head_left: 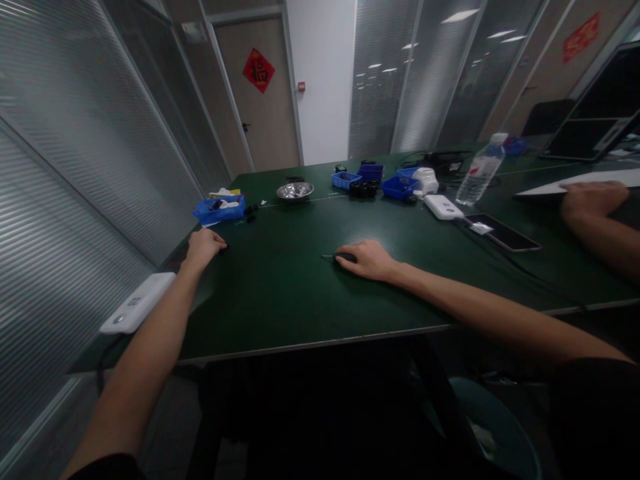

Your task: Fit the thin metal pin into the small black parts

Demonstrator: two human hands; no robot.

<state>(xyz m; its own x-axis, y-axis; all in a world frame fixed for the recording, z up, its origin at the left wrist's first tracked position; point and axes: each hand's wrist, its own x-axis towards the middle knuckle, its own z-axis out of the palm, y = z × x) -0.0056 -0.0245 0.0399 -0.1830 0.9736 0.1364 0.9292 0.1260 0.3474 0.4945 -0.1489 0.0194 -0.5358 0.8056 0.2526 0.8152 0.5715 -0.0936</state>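
My right hand (371, 260) is closed around the dark handle of a small tool (345, 257), low over the middle of the green worktop (280, 300). Its thin metal tip points left. My left hand (203, 247) has its fingers pinched on a tiny black thing (227, 247), near the blue tray (220, 212). The red sign (259, 70) on the door (270, 133) says 福. The bottle (481, 172) has words too small to read.

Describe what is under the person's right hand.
Under the right hand is a screwdriver: its thin metal shaft and part of its black handle show, pointing left. The rest of the handle and the green tabletop directly beneath are covered.
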